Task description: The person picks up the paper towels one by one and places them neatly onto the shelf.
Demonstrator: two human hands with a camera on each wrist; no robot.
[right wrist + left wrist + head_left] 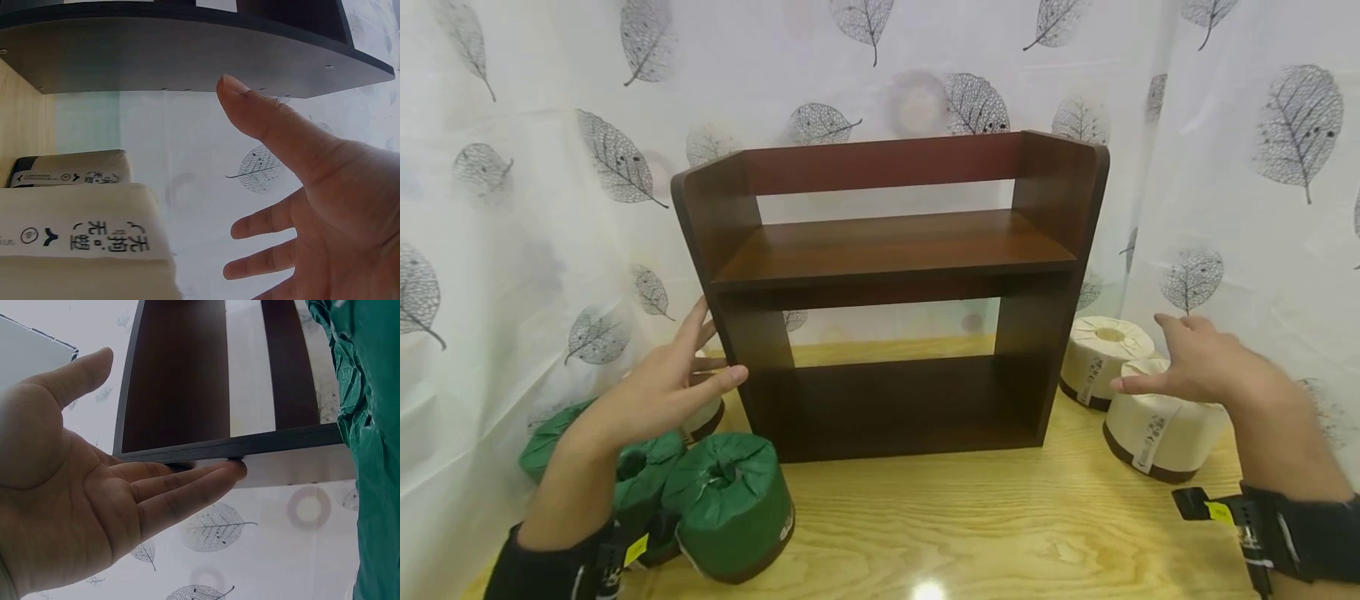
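Note:
A dark brown two-tier wooden shelf (895, 242) stands upright on the table. My left hand (651, 383) is at its left side, fingers straight and thumb spread. In the left wrist view the fingertips (234, 469) lie against the outer face of the side panel, or very near it. To the right of the shelf my right hand (1213, 362) hovers, apart from the panel, with nothing in its spread fingers. Beneath it are two cream wrapped paper rolls, a front roll (1165, 425) and a rear roll (1108, 346).
Several green wrapped rolls (726, 500) sit at the front left, partly behind my left forearm. Another cream roll (707, 417) shows behind my left hand, mostly hidden. The wooden table (925, 517) extends before the shelf. White leaf-print curtains (917, 50) surround the back and sides.

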